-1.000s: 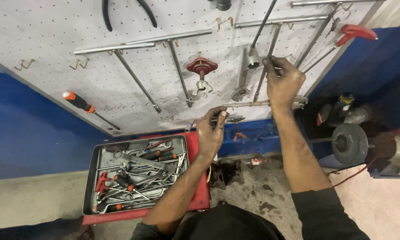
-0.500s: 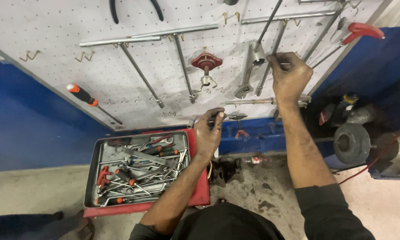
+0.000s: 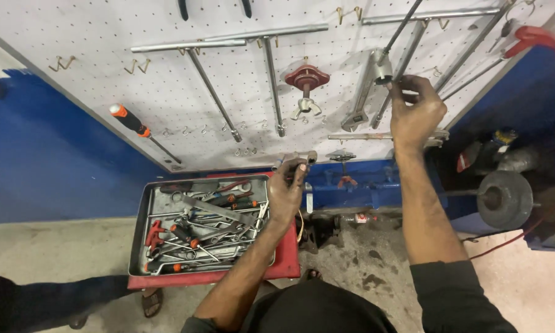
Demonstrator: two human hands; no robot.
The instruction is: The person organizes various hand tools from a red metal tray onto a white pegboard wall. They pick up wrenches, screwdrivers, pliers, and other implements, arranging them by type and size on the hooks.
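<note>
Right hand up on the pegboard, grip closed around the lower end of a long metal rod with a socket end, fingers pinched at the socket; same spot on the rod as half a second ago, hand barely shifted. Left hand lower, grip closed on a small grey metal tool held just below the board's bottom edge, above the tool tray; a second ago it was in about the same place, still clutching it. Just left of the right hand an adjustable wrench hangs, then a red disc-shaped tool with a wing nut under it, then two T-handle wrenches slanting down. Orange-handled screwdriver far left on the board. Red-handled tool top right. Below, metal tray full of wrenches and screwdrivers sits on a red cart. Blue wall behind, grey round machine part right. View has moved closer than before; another person's dark sleeve bottom left.
</note>
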